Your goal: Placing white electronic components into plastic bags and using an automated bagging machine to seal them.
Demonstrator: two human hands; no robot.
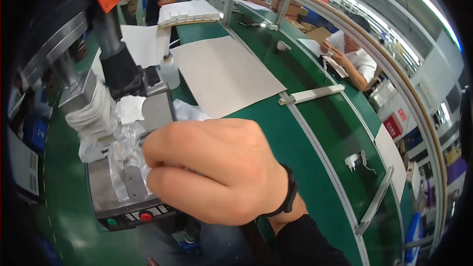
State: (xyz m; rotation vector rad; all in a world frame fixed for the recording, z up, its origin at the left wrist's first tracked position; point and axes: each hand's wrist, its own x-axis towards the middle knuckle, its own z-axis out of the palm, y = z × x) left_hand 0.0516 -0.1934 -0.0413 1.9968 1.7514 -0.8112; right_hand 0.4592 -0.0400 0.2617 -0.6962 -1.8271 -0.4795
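Note:
My right hand [212, 167], with a black band at the wrist and a black sleeve, is raised close in the middle of the picture. Its fingers are curled in and closed; whatever they hold, if anything, is hidden. Just left of the fingers, crumpled clear plastic film [118, 172] lies on the grey base of a bench press machine [106, 207]. Above the film, the machine's head is wrapped in white material [93, 118]. A white scrap [131, 109] sits beside it. My left hand does not show clearly anywhere.
A red button [145, 216] and a green button [112, 222] are on the machine's front. Behind stand a plastic bottle [170, 72] and a large pale sheet [226, 74] on the green bench. A white plug adapter [352, 161] lies rightward. A co-worker [362, 64] sits across, behind a metal frame.

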